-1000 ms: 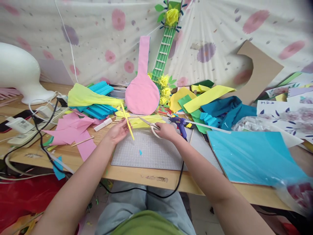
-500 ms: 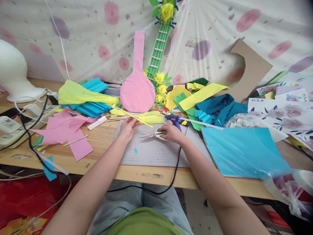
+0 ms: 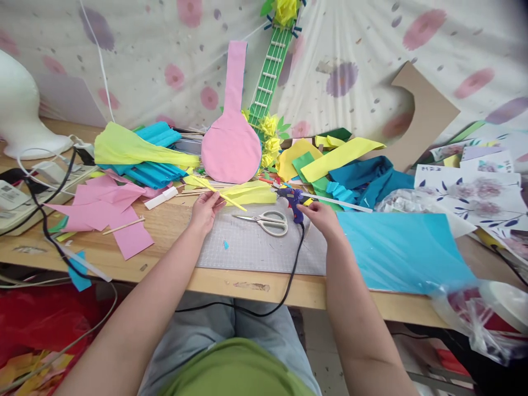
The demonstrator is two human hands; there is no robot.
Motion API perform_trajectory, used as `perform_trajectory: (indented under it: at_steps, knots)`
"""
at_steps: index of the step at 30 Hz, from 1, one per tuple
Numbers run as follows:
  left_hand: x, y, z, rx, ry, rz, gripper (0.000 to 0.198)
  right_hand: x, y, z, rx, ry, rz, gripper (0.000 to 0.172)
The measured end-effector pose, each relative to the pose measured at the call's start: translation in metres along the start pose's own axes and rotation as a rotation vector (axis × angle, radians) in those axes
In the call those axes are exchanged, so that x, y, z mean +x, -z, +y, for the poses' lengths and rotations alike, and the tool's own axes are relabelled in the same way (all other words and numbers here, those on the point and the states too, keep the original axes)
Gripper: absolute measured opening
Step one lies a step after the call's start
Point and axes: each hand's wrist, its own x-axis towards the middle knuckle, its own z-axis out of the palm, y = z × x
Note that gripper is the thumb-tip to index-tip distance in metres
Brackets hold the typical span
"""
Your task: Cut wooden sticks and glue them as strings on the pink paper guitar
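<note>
My left hand (image 3: 205, 212) is closed in a pinch on a thin yellow stick (image 3: 233, 202), which slants down to the right over the grey cutting mat (image 3: 247, 256). Light-handled scissors (image 3: 273, 223) lie on the mat between my hands, blades pointing left. My right hand (image 3: 324, 218) is at the purple glue gun (image 3: 295, 204), its fingers partly apart beside the handle; whether they touch it is hard to see. A long white glue stick (image 3: 338, 202) sticks out of the gun's back. Yellow crepe paper (image 3: 251, 193) lies behind the mat.
A pink banjo-shaped piece (image 3: 231, 146) and a green stringed neck with yellow flowers (image 3: 268, 82) stand at the back. Pink paper scraps (image 3: 97, 206) lie left, a blue sheet (image 3: 400, 250) right. The gun's black cord (image 3: 293, 283) hangs over the table's front edge.
My right hand has let go of the scissors, leaving them on the mat, and moved right to the glue gun. My left hand still holds the yellow stick.
</note>
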Motion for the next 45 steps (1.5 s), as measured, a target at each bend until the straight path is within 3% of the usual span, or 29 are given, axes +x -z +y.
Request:
perform_trajectory:
  at_steps: [2,5,7,10,13,15,17,20,23,37,42,45]
  knots:
    - [-0.005,-0.003,0.004,-0.031,0.049,-0.097,0.011,0.008,-0.007,0.009,0.011,-0.013,0.066,0.050]
    - [-0.014,-0.007,0.013,-0.141,0.211,-0.302,0.007,0.019,-0.030,0.008,0.042,0.111,0.049,0.048]
    - [-0.017,-0.006,0.017,-0.218,0.321,-0.377,0.008,0.024,-0.044,0.003,0.052,0.056,0.037,0.043]
    - [-0.012,-0.003,0.016,-0.192,0.327,-0.331,0.007,0.026,-0.051,-0.003,0.197,-0.086,0.115,0.039]
    - [-0.003,-0.002,0.006,0.021,0.238,-0.253,0.009,0.021,-0.043,-0.006,0.555,-0.138,0.221,0.041]
    - [-0.001,-0.004,-0.001,0.192,0.213,-0.248,0.014,0.012,-0.035,-0.010,0.805,-0.080,0.160,0.041]
    - [-0.004,-0.007,-0.007,0.351,0.199,-0.266,0.021,0.000,-0.030,-0.018,0.931,0.046,-0.035,0.038]
    - [-0.009,-0.010,-0.009,0.542,0.175,-0.300,0.031,-0.017,-0.030,-0.030,0.872,0.155,-0.317,0.038]
    - [-0.010,-0.009,-0.007,0.638,0.189,-0.329,0.035,-0.025,-0.034,-0.037,0.747,0.148,-0.406,0.040]
    - [-0.009,-0.008,-0.009,0.568,0.190,-0.331,0.021,-0.024,-0.037,-0.034,0.597,0.184,-0.407,0.050]
    - [-0.008,-0.009,-0.007,0.413,0.151,-0.296,0.018,-0.024,-0.038,-0.032,0.588,0.180,-0.395,0.047]
    - [-0.006,-0.009,-0.003,0.314,0.215,-0.280,0.013,-0.025,-0.039,-0.032,0.617,0.169,-0.374,0.046]
